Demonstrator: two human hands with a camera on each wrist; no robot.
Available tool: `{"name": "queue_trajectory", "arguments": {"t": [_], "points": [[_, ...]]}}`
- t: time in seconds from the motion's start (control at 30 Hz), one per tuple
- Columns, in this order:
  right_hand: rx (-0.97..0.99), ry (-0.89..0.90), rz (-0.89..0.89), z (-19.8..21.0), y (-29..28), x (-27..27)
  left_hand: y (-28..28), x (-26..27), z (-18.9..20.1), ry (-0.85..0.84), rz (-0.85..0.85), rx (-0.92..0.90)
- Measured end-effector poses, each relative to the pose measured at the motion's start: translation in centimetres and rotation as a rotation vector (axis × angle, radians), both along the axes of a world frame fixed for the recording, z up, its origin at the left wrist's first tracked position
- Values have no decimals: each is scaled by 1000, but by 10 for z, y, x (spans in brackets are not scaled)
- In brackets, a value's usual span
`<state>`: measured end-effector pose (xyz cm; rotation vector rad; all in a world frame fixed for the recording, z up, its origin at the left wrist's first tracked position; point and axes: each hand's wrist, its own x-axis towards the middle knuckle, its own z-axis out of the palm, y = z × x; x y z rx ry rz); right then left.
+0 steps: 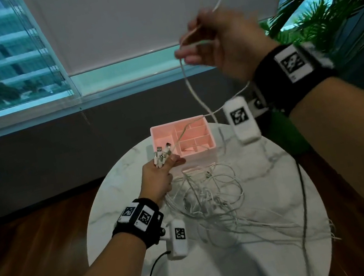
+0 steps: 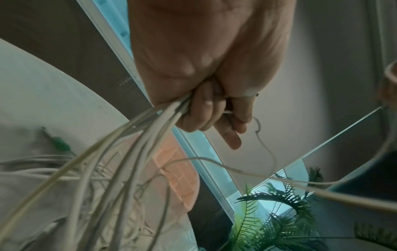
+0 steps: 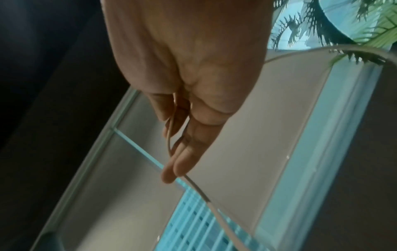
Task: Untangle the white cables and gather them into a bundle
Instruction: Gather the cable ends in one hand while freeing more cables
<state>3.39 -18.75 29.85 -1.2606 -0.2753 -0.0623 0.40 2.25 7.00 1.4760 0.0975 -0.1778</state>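
A tangle of white cables (image 1: 213,195) lies on the round marble table (image 1: 287,216). My left hand (image 1: 159,178) grips several cable ends; their plugs (image 1: 162,156) stick up above the fist. In the left wrist view the strands (image 2: 128,152) fan out below the curled fingers (image 2: 201,115). My right hand (image 1: 215,42) is raised high above the table and pinches one white cable (image 1: 191,87), whose end (image 1: 217,5) pokes up past the fingers. That cable (image 3: 193,185) runs between the fingertips (image 3: 171,173) in the right wrist view and hangs down toward the left hand.
A pink compartment box (image 1: 183,137) stands at the table's far edge, just beyond the left hand. Black wrist-camera leads (image 1: 301,202) hang over the table. A green plant (image 1: 334,1) stands at the right, with a window and blind behind. Wooden floor surrounds the table.
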Motion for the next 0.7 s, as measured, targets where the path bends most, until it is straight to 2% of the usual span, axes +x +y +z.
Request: {"name": "queue_trajectory", "arguments": {"t": [0.07, 0.17, 0.3, 0.53, 0.7], "points": [[-79, 99, 8, -25, 14, -6, -6, 2, 8, -33, 10, -55], [-83, 203, 70, -59, 29, -14, -12, 5, 19, -60, 9, -127], [-109, 272, 124, -85, 43, -18, -18, 1, 31, -55, -96, -246], [128, 226, -46, -71, 19, 1, -4, -10, 11, 60, -300, -188], [144, 245, -112, -80, 12, 4, -6, -4, 8, 18, -217, -132]]}}
